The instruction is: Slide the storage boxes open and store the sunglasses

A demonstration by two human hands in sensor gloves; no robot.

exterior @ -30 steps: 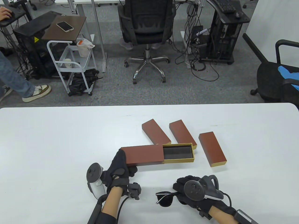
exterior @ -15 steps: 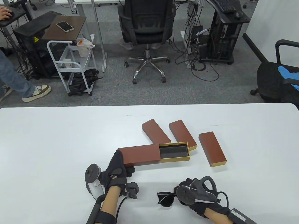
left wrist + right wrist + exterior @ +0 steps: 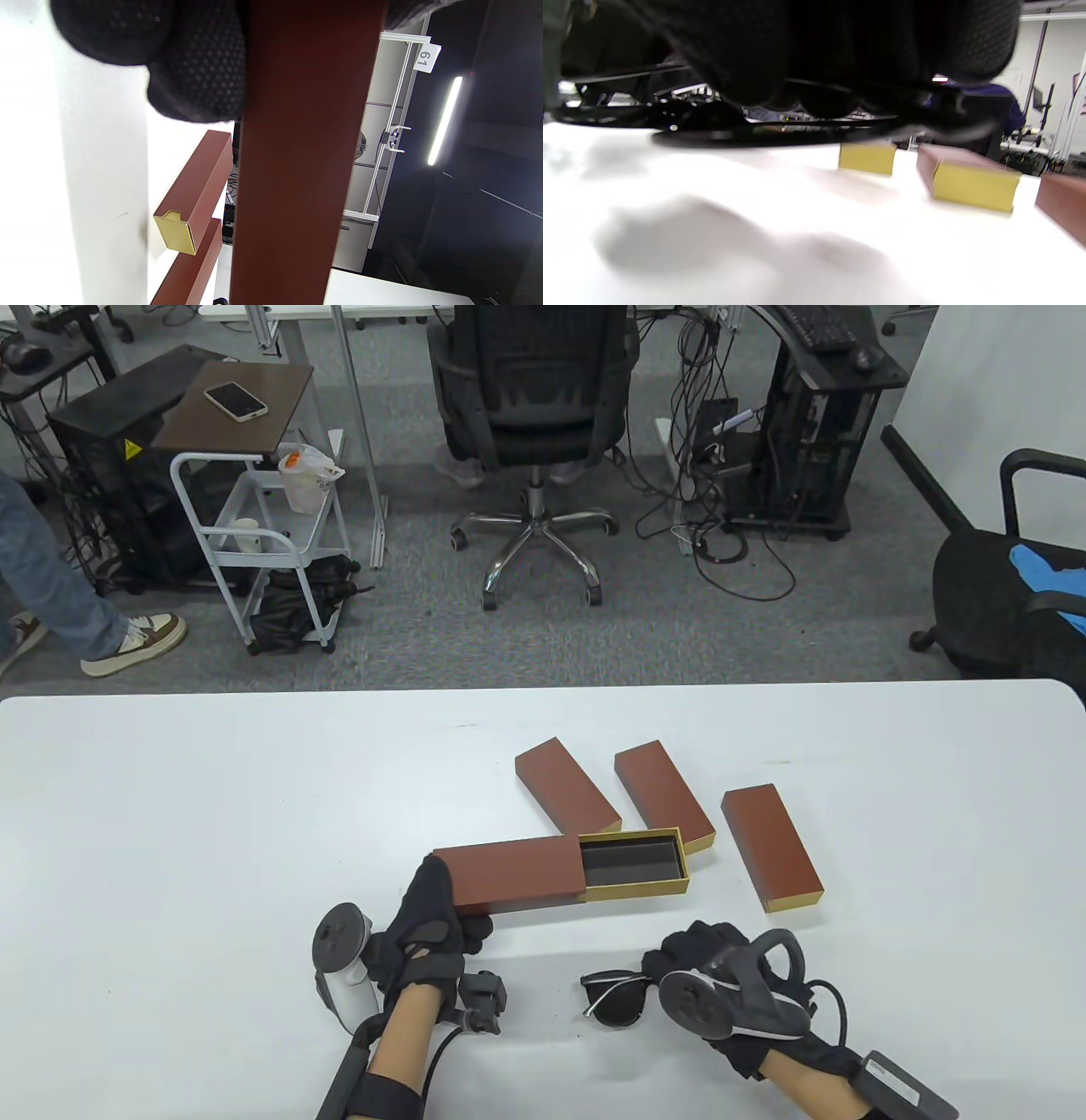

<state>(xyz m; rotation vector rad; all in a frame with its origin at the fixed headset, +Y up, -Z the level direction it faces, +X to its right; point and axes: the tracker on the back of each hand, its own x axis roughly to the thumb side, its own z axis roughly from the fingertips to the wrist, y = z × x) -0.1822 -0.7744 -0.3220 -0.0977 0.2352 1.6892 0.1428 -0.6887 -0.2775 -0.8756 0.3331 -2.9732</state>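
Sunglasses (image 3: 618,997) near open drawer (image 3: 632,863)

- The right hand (image 3: 704,963) hides one lens of the sunglasses (image 3: 618,997)
- Right wrist view is blurred; glove fills its top
- The open box (image 3: 297,169) runs off the left wrist view's edges

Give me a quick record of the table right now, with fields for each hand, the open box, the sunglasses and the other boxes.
left hand: grips the brown sleeve end of the open brown-and-gold slide box
right hand: holds the black sunglasses, grip at one end
open box drawer: slid out rightward, dark lining, nothing inside
sunglasses: lifted just off the white table
closed brown boxes: three, beyond the open one
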